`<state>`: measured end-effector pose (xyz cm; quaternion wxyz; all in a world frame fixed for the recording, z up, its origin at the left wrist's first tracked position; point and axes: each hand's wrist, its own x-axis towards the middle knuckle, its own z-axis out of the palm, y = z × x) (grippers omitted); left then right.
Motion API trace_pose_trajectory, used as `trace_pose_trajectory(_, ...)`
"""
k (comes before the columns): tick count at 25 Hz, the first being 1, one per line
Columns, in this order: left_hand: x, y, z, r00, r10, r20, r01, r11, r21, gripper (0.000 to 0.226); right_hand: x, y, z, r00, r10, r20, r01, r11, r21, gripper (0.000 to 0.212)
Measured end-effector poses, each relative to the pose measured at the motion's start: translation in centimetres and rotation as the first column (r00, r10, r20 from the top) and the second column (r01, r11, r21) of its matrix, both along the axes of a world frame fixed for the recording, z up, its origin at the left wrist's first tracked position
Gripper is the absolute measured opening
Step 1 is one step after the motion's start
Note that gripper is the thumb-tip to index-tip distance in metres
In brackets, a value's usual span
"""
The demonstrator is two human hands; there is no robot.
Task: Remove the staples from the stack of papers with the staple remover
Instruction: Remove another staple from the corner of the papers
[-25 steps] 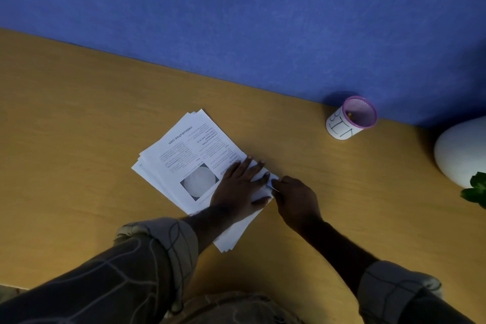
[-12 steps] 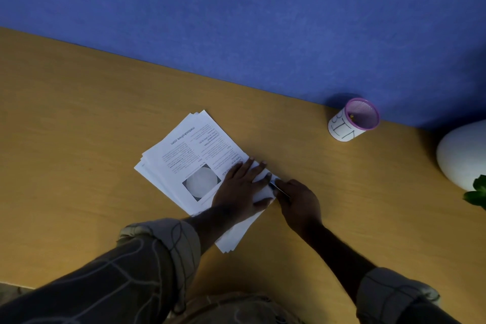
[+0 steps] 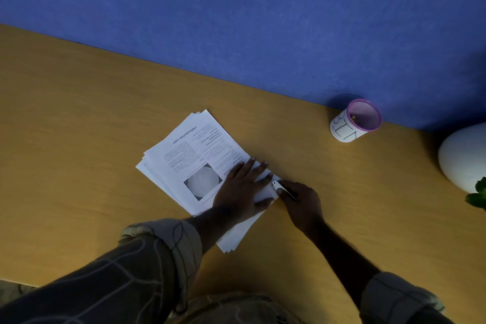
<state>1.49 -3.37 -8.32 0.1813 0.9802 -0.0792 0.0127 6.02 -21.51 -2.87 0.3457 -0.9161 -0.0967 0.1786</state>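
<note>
We see a stack of papers (image 3: pixel 189 163) lying on the wooden table (image 3: pixel 79 113), turned at a slant. The left hand (image 3: pixel 242 189) lies flat on the stack with its fingers spread, pressing down near the right corner (it grips nothing). The right hand (image 3: pixel 302 202) is closed around the staple remover (image 3: pixel 282 188), and the tool's pale tip touches that corner. A small pink-rimmed bin (image 3: pixel 353 125) stands well apart, by the blue wall (image 3: pixel 263 21).

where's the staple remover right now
In the head view, the staple remover is in the right hand, its tip at the paper stack's right corner, beside the left hand.
</note>
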Motion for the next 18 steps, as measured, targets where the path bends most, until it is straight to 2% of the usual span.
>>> trace_pose_trajectory(7, 0.0, 0.0, 0.0, 1.0, -0.004, 0.028, 0.004, 1.0, 0.005, 0.062, -0.2, 0.1, 0.3, 0.998, -0.035, -0.054, 0.04, 0.995, 0.094, 0.021)
trace_pose_trajectory(9, 0.0, 0.0, 0.0, 0.999, -0.002, 0.041, 0.002, 1.0, 0.009, 0.062, -0.2, 0.2, 0.1, 0.998, -0.041, -0.049, 0.044, 0.996, 0.075, 0.021)
trace_pose_trajectory(18, 0.1, -0.1, -0.2, 1.0, 0.012, 0.005, -0.012, 1.0, -0.007, 0.056, -0.9, 0.5, -0.5, 0.959, 0.114, 0.26, -0.085, 0.989, -0.122, 0.022)
